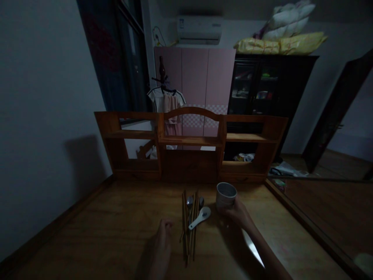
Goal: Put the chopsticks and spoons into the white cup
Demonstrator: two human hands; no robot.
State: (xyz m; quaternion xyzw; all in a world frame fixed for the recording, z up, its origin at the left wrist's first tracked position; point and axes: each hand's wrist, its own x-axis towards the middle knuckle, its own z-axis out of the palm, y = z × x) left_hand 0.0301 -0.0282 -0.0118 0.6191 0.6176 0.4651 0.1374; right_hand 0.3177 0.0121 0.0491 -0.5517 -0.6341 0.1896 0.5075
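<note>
My right hand (234,213) is wrapped round a grey metal cup (225,199), whose mouth faces up, at the right of the wooden table top (122,221). My left hand (163,237) is just left of the cutlery, its fingers loosely curled with nothing visible in them. Between my hands lie several wooden chopsticks (185,233), pointing roughly away from me. A white ceramic soup spoon (201,217) with a dark mark in its bowl rests across them. Two metal spoons lie among the chopsticks, one at the left (190,202) and one at the right (201,202).
A wooden shelf unit (190,140) stands along the table's far edge. At the left is a white wall (52,116); a raised wooden rail (305,225) edges the right side. Beyond stand a pink wardrobe (194,77) and a dark cabinet (274,85). The light is dim.
</note>
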